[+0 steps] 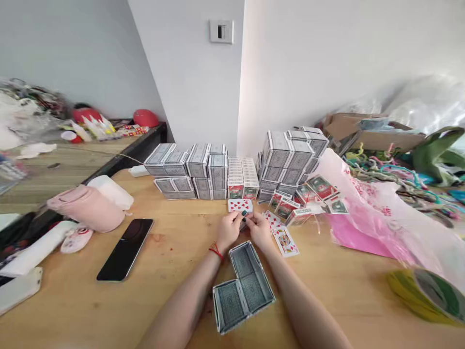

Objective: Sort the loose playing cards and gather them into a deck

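Note:
My left hand point(229, 230), with a red string at its wrist, and my right hand point(259, 230) meet over the table. Their fingers pinch together on what seems to be a playing card, mostly hidden by the fingers. Just beyond them lies a face-up row of hearts cards point(240, 205). To the right of my right hand are loose face-up cards, among them a diamonds face card point(286, 241). Between my forearms rests an L-shaped piece built from blue-grey-backed playing cards point(249, 277), its sides folded up.
Card-built blocks stand stacked at the back left point(189, 172) and back right point(290, 157). Card boxes point(242, 177) stand between them, with more boxes point(285, 206) to the right. A phone point(125, 249), a pink cylindrical pouch point(87, 207), pink plastic point(366, 228) and a tape roll point(428, 293) lie around.

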The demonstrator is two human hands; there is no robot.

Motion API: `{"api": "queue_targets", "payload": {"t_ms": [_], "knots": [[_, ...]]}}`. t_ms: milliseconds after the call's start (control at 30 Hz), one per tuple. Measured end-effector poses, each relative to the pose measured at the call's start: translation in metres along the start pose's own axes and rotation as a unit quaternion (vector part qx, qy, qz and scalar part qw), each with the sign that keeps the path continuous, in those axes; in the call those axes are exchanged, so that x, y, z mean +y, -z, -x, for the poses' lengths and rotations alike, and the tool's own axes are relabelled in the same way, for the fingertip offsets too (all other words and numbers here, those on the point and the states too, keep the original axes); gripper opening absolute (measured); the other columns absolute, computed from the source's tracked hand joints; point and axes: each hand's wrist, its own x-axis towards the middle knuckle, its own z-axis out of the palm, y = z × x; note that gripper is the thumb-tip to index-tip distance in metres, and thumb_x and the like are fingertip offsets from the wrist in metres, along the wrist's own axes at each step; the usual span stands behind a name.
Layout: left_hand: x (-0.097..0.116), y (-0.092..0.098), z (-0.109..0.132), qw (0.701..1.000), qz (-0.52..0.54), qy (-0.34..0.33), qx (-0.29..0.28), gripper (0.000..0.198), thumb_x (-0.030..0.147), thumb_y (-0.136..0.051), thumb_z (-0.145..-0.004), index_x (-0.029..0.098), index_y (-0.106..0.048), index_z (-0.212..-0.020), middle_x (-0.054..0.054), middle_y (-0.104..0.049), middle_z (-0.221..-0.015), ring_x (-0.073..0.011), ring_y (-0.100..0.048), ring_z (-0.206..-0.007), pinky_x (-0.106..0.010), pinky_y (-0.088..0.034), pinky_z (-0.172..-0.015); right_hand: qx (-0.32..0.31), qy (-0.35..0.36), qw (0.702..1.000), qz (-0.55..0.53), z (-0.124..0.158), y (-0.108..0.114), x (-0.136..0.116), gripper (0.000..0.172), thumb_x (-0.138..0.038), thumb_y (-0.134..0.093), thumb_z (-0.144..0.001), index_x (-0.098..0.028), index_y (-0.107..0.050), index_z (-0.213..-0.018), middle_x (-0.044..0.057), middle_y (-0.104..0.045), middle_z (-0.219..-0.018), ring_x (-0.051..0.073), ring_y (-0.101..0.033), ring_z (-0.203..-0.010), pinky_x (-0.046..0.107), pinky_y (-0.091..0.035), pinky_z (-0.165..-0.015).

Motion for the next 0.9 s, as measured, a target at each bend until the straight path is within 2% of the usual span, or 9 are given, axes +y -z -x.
{"api": "queue_targets", "payload": {"t_ms": [167, 300, 400, 567, 667, 767, 900], "knots": [[-0.0031, -0.0026, -0.0022, 0.999, 0.027, 0.016, 0.013, 0.029, 0.034, -0.042, -0.079, 0.014, -0.062, -0.072, -0.003, -0.062, -0.068, -0.0124, -0.053, -0.063, -0.021, -0.038, -0.059, 0.019, 0.003, 0.999, 0.031, 0.0002, -0.0007, -0.0004, 0.013, -0.029, -0.054, -0.067, -0.018, -0.053, -0.061, 0.0, -0.057, -0.058, 0.014, -0.05, -0.055, 0.024, -0.039, -0.055], [-0.0063, -0.0022, -0.0055, 0.993, 0.11, 0.045, 0.008, 0.028, 0.035, -0.044, -0.077, 0.013, -0.062, -0.076, -0.004, -0.064, -0.076, -0.0139, -0.055, -0.069, -0.022, -0.04, -0.062, 0.02, -0.005, 1.0, 0.019, 0.0003, -0.0034, -0.0009, 0.014, -0.031, -0.055, -0.067, -0.018, -0.053, -0.061, 0.0, -0.059, -0.06, 0.013, -0.049, -0.053, 0.024, -0.037, -0.051], [-0.008, -0.0014, -0.0069, 0.99, 0.127, 0.053, 0.002, 0.03, 0.037, -0.045, -0.077, 0.013, -0.063, -0.079, -0.005, -0.064, -0.078, -0.0147, -0.056, -0.072, -0.023, -0.041, -0.064, 0.004, -0.011, 1.0, -0.007, -0.001, -0.0034, -0.0018, 0.015, -0.032, -0.056, -0.067, -0.018, -0.053, -0.063, 0.001, -0.059, -0.061, 0.014, -0.05, -0.054, 0.024, -0.038, -0.052], [-0.0094, -0.0008, -0.0071, 0.995, 0.085, 0.042, 0.013, 0.033, 0.038, -0.042, -0.078, 0.013, -0.063, -0.084, -0.005, -0.064, -0.079, -0.0142, -0.055, -0.07, -0.024, -0.041, -0.062, -0.033, -0.009, 0.998, -0.046, -0.0026, -0.0006, -0.0008, 0.015, -0.033, -0.055, -0.068, -0.018, -0.055, -0.072, 0.002, -0.061, -0.068, 0.016, -0.056, -0.064, 0.027, -0.042, -0.06], [-0.0093, 0.0013, -0.0077, 0.998, 0.062, 0.018, -0.016, 0.031, 0.037, -0.042, -0.078, 0.014, -0.061, -0.087, -0.005, -0.063, -0.079, -0.0139, -0.054, -0.069, -0.023, -0.04, -0.06, -0.012, -0.016, 0.999, -0.04, -0.0021, -0.0002, 0.0032, 0.015, -0.032, -0.054, -0.068, -0.018, -0.055, -0.073, 0.002, -0.06, -0.065, 0.016, -0.055, -0.06, 0.027, -0.042, -0.058], [-0.0087, 0.0035, -0.0074, 0.999, 0.0, -0.005, -0.038, 0.031, 0.037, -0.041, -0.079, 0.014, -0.06, -0.079, -0.003, -0.061, -0.068, -0.0123, -0.052, -0.061, -0.021, -0.038, -0.054, 0.004, -0.027, 0.999, -0.024, -0.0018, -0.0006, 0.0067, 0.015, -0.032, -0.054, -0.067, -0.018, -0.055, -0.072, 0.002, -0.06, -0.063, 0.016, -0.055, -0.059, 0.027, -0.042, -0.057], [-0.0067, 0.0025, -0.0039, 0.993, -0.107, -0.036, -0.021, 0.031, 0.036, -0.037, -0.082, 0.015, -0.059, -0.078, -0.003, -0.062, -0.068, -0.0114, -0.052, -0.059, -0.02, -0.036, -0.052, 0.014, -0.034, 0.999, -0.017, -0.0018, -0.0005, 0.0061, 0.013, -0.029, -0.054, -0.066, -0.017, -0.056, -0.071, 0.002, -0.06, -0.065, 0.016, -0.055, -0.061, 0.026, -0.04, -0.057]]}}
